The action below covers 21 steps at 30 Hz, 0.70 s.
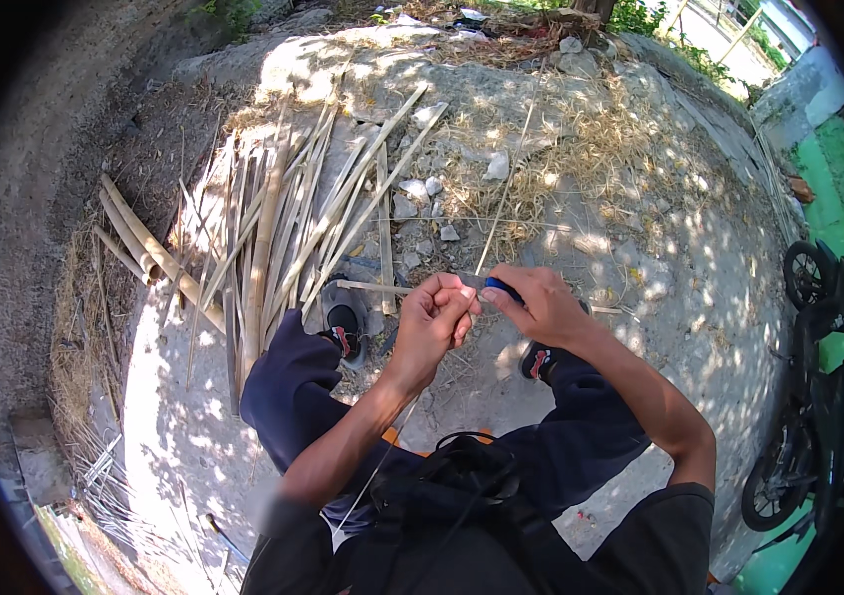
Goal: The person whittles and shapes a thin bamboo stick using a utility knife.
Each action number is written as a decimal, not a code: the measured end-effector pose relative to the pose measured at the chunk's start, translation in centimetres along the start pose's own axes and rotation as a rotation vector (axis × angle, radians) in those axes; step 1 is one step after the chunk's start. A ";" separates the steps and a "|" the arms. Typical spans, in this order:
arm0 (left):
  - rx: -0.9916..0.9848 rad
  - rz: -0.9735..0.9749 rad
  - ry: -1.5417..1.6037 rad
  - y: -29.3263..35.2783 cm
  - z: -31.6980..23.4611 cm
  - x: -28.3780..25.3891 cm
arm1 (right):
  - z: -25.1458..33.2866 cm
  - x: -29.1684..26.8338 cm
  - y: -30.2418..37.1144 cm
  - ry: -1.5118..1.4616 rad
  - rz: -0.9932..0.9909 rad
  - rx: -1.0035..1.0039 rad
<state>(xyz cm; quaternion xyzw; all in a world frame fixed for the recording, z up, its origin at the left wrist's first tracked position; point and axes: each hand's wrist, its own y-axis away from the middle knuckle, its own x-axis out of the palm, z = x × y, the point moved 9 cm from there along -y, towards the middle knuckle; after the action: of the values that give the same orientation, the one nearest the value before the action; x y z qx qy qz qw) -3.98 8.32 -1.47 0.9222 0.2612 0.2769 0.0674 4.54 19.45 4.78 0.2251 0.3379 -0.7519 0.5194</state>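
My left hand (432, 319) is closed in a pinch around a long, thin bamboo strip (509, 177). The strip stretches away over the ground ahead, and its near end passes down beside my left forearm toward my lap. In my right hand (546, 309) is a knife with a blue handle (504, 290), the fingers wrapped round it. Its short blade points left and lies close to the strip, by my left fingertips. Whether blade and strip touch, I cannot tell. Both hands are nearly together above the ground, between my knees.
Several split bamboo slats (318, 213) lie piled ahead on the left, beside thicker bamboo poles (139, 233). Stones (497, 166) and dry shavings (591, 149) are scattered ahead. A parked motorbike (814, 387) stands at the right by a green wall (829, 183).
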 end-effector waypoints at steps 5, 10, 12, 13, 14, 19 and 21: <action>0.008 0.029 -0.005 0.1 -0.3 0.1 | -0.1 0.0 -0.1 0.038 -0.017 0.029; 0.009 0.078 0.063 0.0 -0.2 0.1 | 0.1 -0.3 -0.4 0.055 -0.032 0.036; 0.001 0.093 0.085 -0.1 -0.1 0.1 | 0.2 -0.3 -0.4 0.054 -0.035 0.036; 0.003 0.092 0.096 -0.1 -0.1 0.0 | 0.2 -0.3 -0.4 0.062 -0.042 0.033; 0.005 0.090 0.106 -0.1 0.0 -0.1 | 0.2 -0.4 -0.4 0.069 -0.049 0.030; -0.069 0.086 0.112 0.3 0.2 -0.1 | -0.8 -1.3 -0.6 0.075 -0.105 0.088; -0.080 0.099 0.114 0.5 0.2 0.1 | -1.6 -2.3 -0.7 0.100 -0.153 0.086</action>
<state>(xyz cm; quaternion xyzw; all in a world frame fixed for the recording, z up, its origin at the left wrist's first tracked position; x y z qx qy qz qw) -3.54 7.98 -1.49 0.9134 0.2075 0.3420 0.0756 4.66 22.25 5.56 0.2580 0.3470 -0.7910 0.4329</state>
